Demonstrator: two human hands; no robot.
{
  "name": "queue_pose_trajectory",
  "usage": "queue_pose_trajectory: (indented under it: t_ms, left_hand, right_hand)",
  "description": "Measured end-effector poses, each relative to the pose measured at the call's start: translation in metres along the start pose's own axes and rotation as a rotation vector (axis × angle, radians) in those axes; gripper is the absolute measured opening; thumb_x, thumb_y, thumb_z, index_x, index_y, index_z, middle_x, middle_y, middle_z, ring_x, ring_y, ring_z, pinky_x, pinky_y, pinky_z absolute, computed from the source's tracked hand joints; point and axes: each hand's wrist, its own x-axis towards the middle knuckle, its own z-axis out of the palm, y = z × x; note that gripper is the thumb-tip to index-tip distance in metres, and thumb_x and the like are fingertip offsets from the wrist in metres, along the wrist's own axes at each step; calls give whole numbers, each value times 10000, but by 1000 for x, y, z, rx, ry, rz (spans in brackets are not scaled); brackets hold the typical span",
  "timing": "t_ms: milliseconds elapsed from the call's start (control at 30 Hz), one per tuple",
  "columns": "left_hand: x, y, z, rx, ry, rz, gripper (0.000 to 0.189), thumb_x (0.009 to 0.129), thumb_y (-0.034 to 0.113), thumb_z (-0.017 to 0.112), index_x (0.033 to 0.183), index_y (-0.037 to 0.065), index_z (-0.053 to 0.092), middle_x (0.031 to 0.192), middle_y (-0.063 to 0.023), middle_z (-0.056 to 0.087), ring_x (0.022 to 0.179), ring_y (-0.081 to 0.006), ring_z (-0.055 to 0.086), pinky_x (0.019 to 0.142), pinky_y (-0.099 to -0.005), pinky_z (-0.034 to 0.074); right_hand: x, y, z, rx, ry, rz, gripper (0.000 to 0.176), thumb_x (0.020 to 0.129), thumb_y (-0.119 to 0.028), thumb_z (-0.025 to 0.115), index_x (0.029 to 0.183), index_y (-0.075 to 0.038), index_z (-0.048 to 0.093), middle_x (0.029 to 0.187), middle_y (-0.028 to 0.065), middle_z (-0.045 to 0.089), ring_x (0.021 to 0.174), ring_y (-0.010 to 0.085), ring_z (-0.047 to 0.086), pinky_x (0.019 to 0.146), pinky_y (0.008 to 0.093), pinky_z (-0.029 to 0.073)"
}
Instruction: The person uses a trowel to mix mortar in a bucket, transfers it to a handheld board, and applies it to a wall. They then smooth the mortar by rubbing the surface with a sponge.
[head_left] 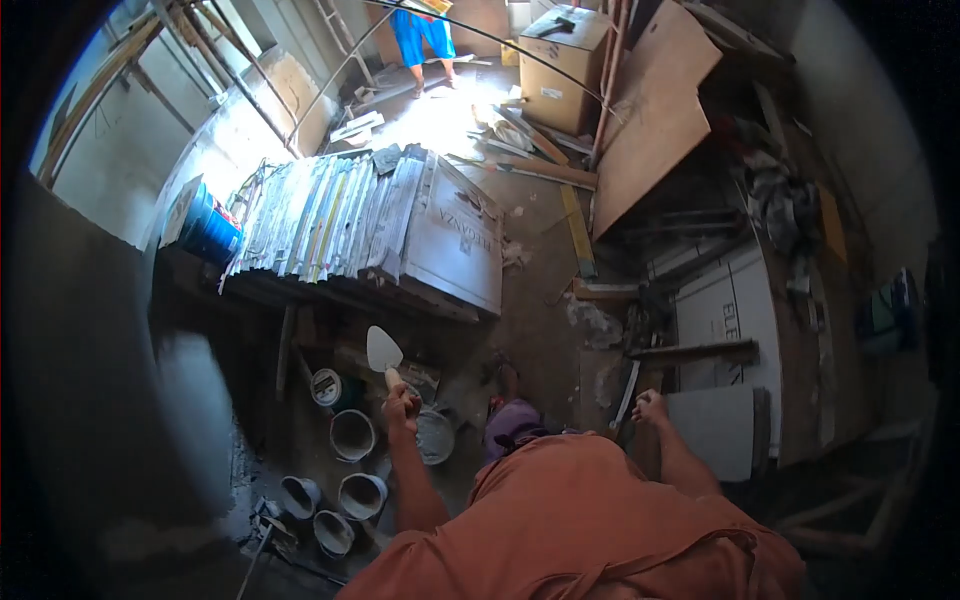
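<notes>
My left hand (401,409) is closed around the handle of a trowel (384,350), whose pale pointed blade is tilted up and away from me. Below that hand stands a round bucket (435,437) with greyish contents, partly covered by my arm. Out to the other side, my right hand (651,408) has its fingers curled in. Whether anything is inside them is too small to tell. Close by that hand are a thin pale strip (626,392) and a grey tile (712,430) leaning on edge.
Several open buckets (353,435) stand on the floor at lower left. A long stack of tile boxes (450,235) lies ahead. Planks (578,230) and a brown board (660,120) are at right. Another person in blue shorts (423,38) stands at the far end, near a carton (562,75).
</notes>
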Motion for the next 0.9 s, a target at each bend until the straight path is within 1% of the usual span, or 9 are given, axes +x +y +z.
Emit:
queue_pose_trajectory:
  t_ms: [133, 200, 267, 367, 467, 733, 800, 833, 900]
  left_hand:
    - [31, 25, 65, 120, 112, 89, 167, 804, 95, 670, 879, 16, 543, 658, -43, 517, 493, -154, 529, 498, -306, 508]
    - [50, 36, 94, 131, 92, 87, 172, 815, 104, 670, 883, 9, 543, 664, -48, 526, 495, -156, 531, 516, -302, 509]
    - [76, 57, 120, 121, 12, 165, 179, 826, 113, 669, 886, 2, 542, 671, -53, 535, 497, -158, 534, 534, -297, 509]
    - [100, 62, 153, 48, 9, 222, 212, 888, 162, 642, 949, -13, 539, 779, -94, 594, 589, -184, 593, 571, -295, 523]
    - [123, 66, 185, 5, 40, 255, 232, 914, 176, 614, 992, -23, 525, 819, -102, 607, 636, -184, 606, 593, -299, 538]
    - [148, 61, 238, -90, 197, 303, 276, 937, 214, 588, 1060, -17, 498, 875, -111, 604, 686, -170, 610, 681, -306, 549]
    - [156, 59, 254, -69, 210, 319, 270, 939, 220, 587, 1050, -10, 497, 869, -102, 603, 677, -166, 609, 692, -313, 547]
    - [159, 56, 263, -70, 271, 323, 262, 943, 224, 580, 1051, 4, 488, 841, -80, 600, 682, -168, 610, 704, -332, 543]
    - [161, 54, 284, -95, 344, 317, 253, 942, 227, 580, 1049, 18, 488, 827, -69, 598, 691, -170, 611, 704, -336, 538]
  right_hand:
    - [81, -33, 18, -114, 30, 83, 131, 899, -37, 465, 1004, -28, 544, 733, 122, 645, 586, 225, 669, 504, 373, 549]
    - [57, -22, 9, -156, 55, 179, 132, 898, -38, 466, 1003, -24, 545, 733, 117, 648, 594, 230, 674, 505, 366, 548]
    - [72, -109, 22, -48, -3, 118, 131, 894, -37, 465, 995, -25, 547, 737, 118, 649, 590, 232, 670, 506, 357, 546]
    - [98, -166, 38, -3, 76, 92, 130, 899, -45, 461, 993, -27, 549, 745, 122, 650, 585, 221, 663, 506, 347, 542]
    - [139, -197, 52, -23, -21, -9, 131, 903, -50, 458, 993, -29, 550, 756, 123, 651, 577, 212, 654, 504, 344, 538]
    - [270, -260, 76, -219, -274, 78, 148, 865, -44, 494, 994, -10, 556, 767, 126, 657, 605, 212, 663, 530, 353, 552]
    - [316, -293, 73, -419, -357, -56, 156, 851, -56, 516, 993, -7, 559, 769, 131, 657, 604, 210, 661, 537, 353, 555]
    - [337, -309, 71, -300, -381, 109, 164, 849, -57, 503, 995, -9, 559, 760, 146, 652, 607, 218, 662, 521, 359, 545]
    - [380, -347, 68, -318, -364, 42, 138, 868, -57, 495, 984, -8, 550, 749, 143, 646, 593, 221, 659, 498, 357, 531]
